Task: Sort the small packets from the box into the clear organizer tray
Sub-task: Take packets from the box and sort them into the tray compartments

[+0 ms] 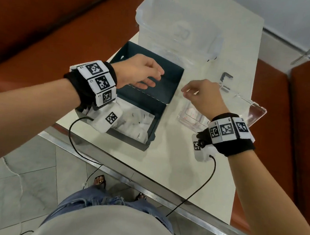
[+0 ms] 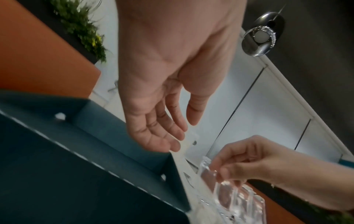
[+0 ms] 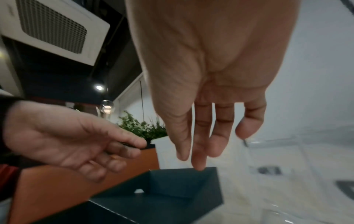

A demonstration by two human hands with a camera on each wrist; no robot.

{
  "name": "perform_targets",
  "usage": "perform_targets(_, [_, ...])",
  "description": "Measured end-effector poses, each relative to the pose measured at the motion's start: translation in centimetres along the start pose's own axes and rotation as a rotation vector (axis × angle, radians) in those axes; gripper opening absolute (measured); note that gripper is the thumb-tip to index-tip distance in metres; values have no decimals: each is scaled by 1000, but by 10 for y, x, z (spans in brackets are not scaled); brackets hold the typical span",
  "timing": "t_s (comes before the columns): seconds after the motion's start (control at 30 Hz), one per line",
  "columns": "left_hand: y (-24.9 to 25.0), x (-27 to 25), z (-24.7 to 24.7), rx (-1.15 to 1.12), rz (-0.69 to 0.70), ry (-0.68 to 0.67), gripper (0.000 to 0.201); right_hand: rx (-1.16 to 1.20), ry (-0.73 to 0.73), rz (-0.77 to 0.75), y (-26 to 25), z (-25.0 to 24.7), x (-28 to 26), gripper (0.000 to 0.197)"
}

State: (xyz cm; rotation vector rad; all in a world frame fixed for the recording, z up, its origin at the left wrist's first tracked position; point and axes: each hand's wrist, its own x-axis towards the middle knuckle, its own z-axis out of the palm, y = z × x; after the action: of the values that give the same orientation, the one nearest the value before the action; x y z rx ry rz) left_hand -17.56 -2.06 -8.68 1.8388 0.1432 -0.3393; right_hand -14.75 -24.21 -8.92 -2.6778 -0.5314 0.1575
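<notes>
Furthest to the left, beyond the left hand (image 1: 139, 73), runs an orange bench seat (image 1: 45, 29), and a potted plant (image 2: 80, 28) shows in the left wrist view. The left hand hovers over the dark box (image 1: 142, 101), its fingers relaxed and nearly straight, palm down, holding nothing. The box lies open with its long axis running away from the person: the empty lid half sits under the left hand's fingers, while the near half, below that wrist, holds the white packets (image 1: 136, 123), partly hidden by the wrist camera and its black cable (image 1: 76, 148). Beyond both hands stands a large frosted plastic container (image 1: 178, 29), just past the far edge of the box. To the right of the box, the right hand (image 1: 201, 97) is poised above the clear organizer tray (image 1: 189, 118); in the right wrist view its fingers hang loosely extended, and it seems to hold nothing, though blur makes a thin packet hard to rule out. The tray rests on the white table (image 1: 174, 167) directly under that hand and wrist, a few whitish packets lying in its compartments, and a clear hinged lid (image 1: 248, 108) angles off to the right of the hand.
</notes>
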Motion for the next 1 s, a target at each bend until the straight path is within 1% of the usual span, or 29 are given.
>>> perform_targets(0.07, [-9,-5,-22,70,22,70,15,56,-54,-104,-23,7,3,12])
perform_targets(0.1, [-15,-8,-33,110,34,102,16,63,-112,-138,-36,13,4,12])
perform_targets(0.17, [-28,-14,-53,206,46,150,20,47,-294,-168,-58,28,8,17])
perform_targets(0.2, [-36,-17,-61,261,29,169,26,15,-402,-171,-67,37,9,22])
perform_targets(0.27, [-53,-21,-74,375,-57,185,42,-123,-585,-174,-82,57,10,36])
perform_targets(0.33, [-69,-25,-81,442,-164,152,54,-284,-673,-171,-89,76,9,50])
perform_targets(0.37, [-77,-26,-83,428,-204,131,56,-337,-691,-157,-91,85,8,55])
perform_targets(0.43, [-90,-28,-84,346,-222,139,49,-378,-724,-110,-90,99,5,60])
perform_targets(0.5, [-99,-27,-82,283,-178,220,37,-349,-740,-53,-89,110,3,63])
perform_targets(0.53, [-103,-26,-81,254,-163,256,35,-322,-741,-25,-89,114,3,63])
perform_targets(0.63, [-113,-22,-72,251,-153,282,35,-256,-737,26,-92,119,5,57])
perform_targets(0.77, [-114,-15,-65,325,-112,277,36,-163,-737,14,-99,119,10,41])
perform_targets(0.93, [-113,-11,-61,325,-90,295,34,-190,-724,34,-98,117,15,27])
perform_targets(1.0, [-115,-10,-57,303,-86,308,34,-225,-715,23,-96,116,13,31])
